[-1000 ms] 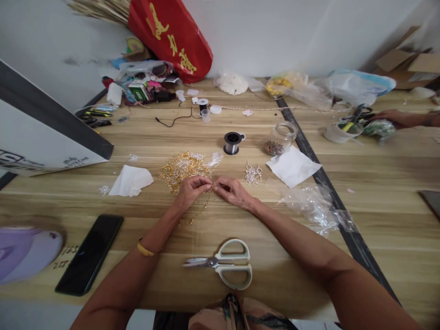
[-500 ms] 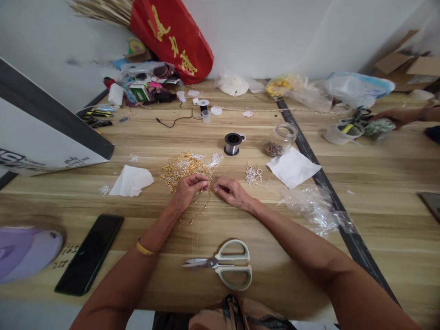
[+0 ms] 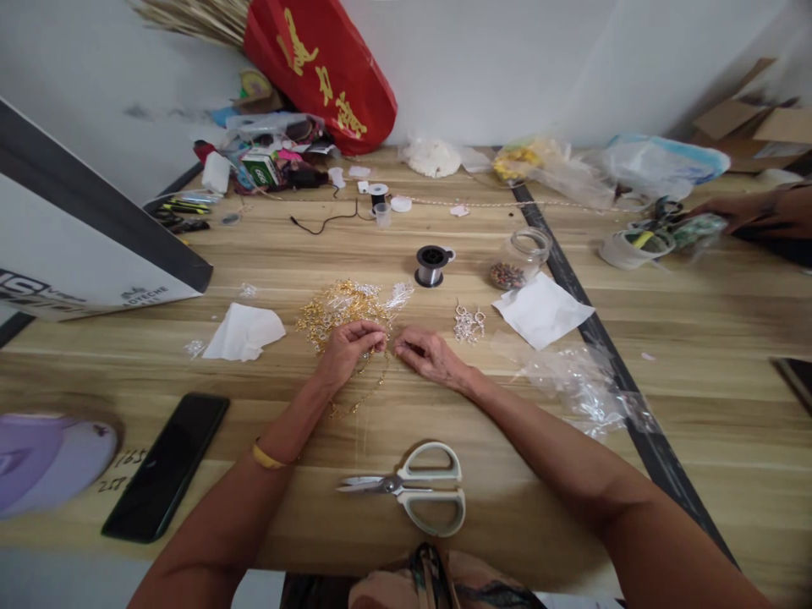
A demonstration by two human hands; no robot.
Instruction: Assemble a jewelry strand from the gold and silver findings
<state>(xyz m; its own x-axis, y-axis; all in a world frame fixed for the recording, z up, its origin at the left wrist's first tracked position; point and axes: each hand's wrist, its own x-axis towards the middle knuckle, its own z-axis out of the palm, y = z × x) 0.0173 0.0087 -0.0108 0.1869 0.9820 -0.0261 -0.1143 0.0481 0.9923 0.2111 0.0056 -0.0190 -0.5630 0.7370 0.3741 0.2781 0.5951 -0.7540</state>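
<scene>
My left hand (image 3: 346, 351) is curled in a pinch at the near edge of a heap of small gold beads and findings (image 3: 339, 306). A thin gold beaded strand (image 3: 355, 397) trails from that hand toward me across the wooden table (image 3: 444, 406). My right hand (image 3: 428, 353) rests just to its right, fingers bent and pinched on the strand's end near the left fingertips. A small cluster of silver hooks (image 3: 468, 324) lies right of my right hand. White-handled scissors (image 3: 412, 488) lie closed near my body.
A spool of clear thread (image 3: 431, 264), a glass jar of beads (image 3: 517, 258), white paper (image 3: 539, 310), a tissue (image 3: 244, 331), crumpled plastic (image 3: 580, 385) and a black phone (image 3: 166, 465) surround me. Another person's hand (image 3: 748, 216) works at far right. Clutter and a red bag (image 3: 323, 63) line the wall.
My hands have drawn slightly apart and shifted a little toward the gold heap. The other person's hand at far right has moved slightly.
</scene>
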